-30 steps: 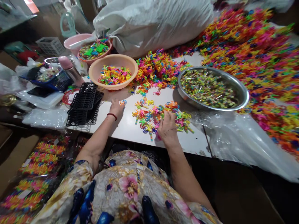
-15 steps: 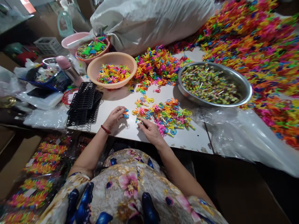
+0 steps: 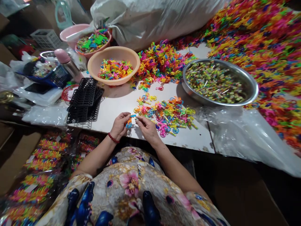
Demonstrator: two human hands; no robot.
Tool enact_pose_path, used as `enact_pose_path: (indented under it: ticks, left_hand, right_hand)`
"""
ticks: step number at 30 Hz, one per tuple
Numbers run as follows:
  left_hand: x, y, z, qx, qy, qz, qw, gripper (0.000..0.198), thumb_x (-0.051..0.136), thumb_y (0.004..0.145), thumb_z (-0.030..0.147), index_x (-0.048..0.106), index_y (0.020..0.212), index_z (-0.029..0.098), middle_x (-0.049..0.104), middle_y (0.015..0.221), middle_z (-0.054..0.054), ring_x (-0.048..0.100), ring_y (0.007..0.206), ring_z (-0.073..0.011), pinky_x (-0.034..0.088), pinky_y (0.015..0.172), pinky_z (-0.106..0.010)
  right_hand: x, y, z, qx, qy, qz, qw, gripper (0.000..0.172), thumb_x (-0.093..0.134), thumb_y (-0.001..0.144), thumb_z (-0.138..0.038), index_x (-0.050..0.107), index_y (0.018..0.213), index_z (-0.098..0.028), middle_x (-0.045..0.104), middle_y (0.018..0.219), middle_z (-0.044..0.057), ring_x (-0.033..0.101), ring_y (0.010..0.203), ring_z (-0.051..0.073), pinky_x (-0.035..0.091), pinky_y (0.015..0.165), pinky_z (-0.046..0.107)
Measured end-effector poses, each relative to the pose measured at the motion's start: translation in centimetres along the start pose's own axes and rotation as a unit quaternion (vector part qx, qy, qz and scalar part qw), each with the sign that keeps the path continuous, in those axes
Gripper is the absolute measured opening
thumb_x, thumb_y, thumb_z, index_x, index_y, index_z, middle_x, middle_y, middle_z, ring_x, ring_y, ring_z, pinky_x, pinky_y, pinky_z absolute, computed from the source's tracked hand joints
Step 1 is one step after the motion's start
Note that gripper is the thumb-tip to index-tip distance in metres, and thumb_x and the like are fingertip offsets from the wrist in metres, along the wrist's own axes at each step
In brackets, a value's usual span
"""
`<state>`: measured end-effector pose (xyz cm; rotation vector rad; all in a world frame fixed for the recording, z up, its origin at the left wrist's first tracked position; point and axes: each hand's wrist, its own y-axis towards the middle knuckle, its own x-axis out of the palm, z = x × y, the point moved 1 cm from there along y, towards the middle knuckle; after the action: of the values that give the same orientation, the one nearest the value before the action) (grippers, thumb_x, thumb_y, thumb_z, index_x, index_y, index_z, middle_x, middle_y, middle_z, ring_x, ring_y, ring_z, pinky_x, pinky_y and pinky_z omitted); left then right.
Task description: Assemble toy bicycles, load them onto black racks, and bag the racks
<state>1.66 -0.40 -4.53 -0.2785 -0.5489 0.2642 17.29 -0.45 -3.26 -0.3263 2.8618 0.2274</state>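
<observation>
My left hand [image 3: 119, 126], a red bead bracelet at its wrist, pinches a small blue and orange plastic toy [image 3: 129, 123] above the front of the white table [image 3: 110, 110]. The fingertips of my right hand [image 3: 147, 128] are closed at the toy's blue end, on a small piece too covered by the fingers to make out. Both hands almost meet. Just right of them lies a loose pile of colourful plastic toys [image 3: 172, 116], some with small patterned tubes on them.
Behind stand a peach basin [image 3: 91, 67] of plastic pieces and a larger heap [image 3: 160, 61]. A steel bowl [image 3: 252, 89] of small patterned pieces is at right, beside clear plastic bags [image 3: 244, 135]. Black plastic grids [image 3: 82, 97] lie left. A white sack [image 3: 150, 25] lies at the back.
My right hand has moved left from the pile's edge to the toy in my left hand. The hands are now together, and the toy's blue end points right.
</observation>
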Motion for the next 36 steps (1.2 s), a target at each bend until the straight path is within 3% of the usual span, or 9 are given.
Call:
enact_pose_path:
  ticks: [6, 13, 18, 22, 31, 36]
  left_hand:
    - [1.3, -0.5, -0.6, 0.055, 0.000, 0.037, 0.998, 0.028, 0.078, 0.072, 0.027, 0.059, 0.090, 0.018, 0.057, 0.072, 0.004, 0.054, 0.059, -0.0061, 0.043, 0.058, -0.019]
    - [1.8, -0.9, -1.1, 0.143, 0.100, 0.060, 0.983, 0.021, 0.065, 0.087, 0.032, 0.054, 0.101, 0.021, 0.051, 0.080, 0.003, 0.052, 0.065, -0.0073, 0.042, 0.061, -0.018]
    - [1.8, -1.2, -1.6, 0.170, 0.168, 0.065, 0.969, 0.017, 0.059, 0.092, 0.033, 0.054, 0.104, 0.022, 0.052, 0.085, 0.002, 0.054, 0.071, -0.0088, 0.044, 0.066, -0.020]
    - [1.7, -1.5, -1.5, 0.203, 0.217, 0.071, 0.952, 0.018, 0.058, 0.092, 0.033, 0.054, 0.106, 0.022, 0.055, 0.093, -0.001, 0.055, 0.077, -0.0105, 0.045, 0.072, -0.022]
    - [0.9, -1.8, -0.8, 0.202, 0.305, 0.068, 0.928, 0.016, 0.056, 0.092, 0.028, 0.055, 0.106, 0.021, 0.058, 0.090, -0.001, 0.055, 0.079, -0.0136, 0.043, 0.076, -0.025]
    - [0.8, -1.4, -1.4, 0.182, 0.275, 0.062, 0.942, 0.019, 0.058, 0.090, 0.032, 0.056, 0.106, 0.022, 0.056, 0.089, 0.000, 0.054, 0.077, -0.0130, 0.044, 0.073, -0.024]
  right_hand:
    - [0.5, -0.1, 0.1, 0.017, -0.025, 0.008, 1.000, 0.027, 0.061, 0.087, -0.043, 0.070, 0.095, -0.019, 0.073, 0.084, 0.004, 0.063, 0.071, 0.017, 0.048, 0.067, 0.029]
    - [0.6, -0.6, 0.2, 0.025, -0.001, -0.006, 1.000, 0.023, 0.062, 0.086, -0.042, 0.069, 0.091, -0.021, 0.074, 0.084, 0.004, 0.065, 0.075, 0.018, 0.050, 0.072, 0.030]
    - [0.9, -0.8, 0.4, 0.041, 0.033, -0.012, 0.999, 0.025, 0.061, 0.087, -0.044, 0.067, 0.086, -0.020, 0.073, 0.082, 0.003, 0.065, 0.076, 0.018, 0.050, 0.074, 0.030]
    - [0.8, -1.0, 0.2, 0.014, 0.017, -0.013, 1.000, 0.023, 0.062, 0.087, -0.042, 0.068, 0.086, -0.021, 0.071, 0.080, 0.002, 0.063, 0.072, 0.016, 0.048, 0.069, 0.028]
    - [1.5, -1.6, -0.5, -0.060, -0.041, -0.049, 0.996, 0.018, 0.054, 0.092, -0.031, 0.069, 0.088, -0.023, 0.070, 0.084, 0.004, 0.064, 0.077, 0.019, 0.051, 0.075, 0.032]
    - [1.6, -1.8, -0.8, -0.076, -0.062, -0.069, 0.993, 0.019, 0.051, 0.094, -0.029, 0.067, 0.087, -0.023, 0.070, 0.083, 0.004, 0.064, 0.078, 0.019, 0.051, 0.076, 0.032]
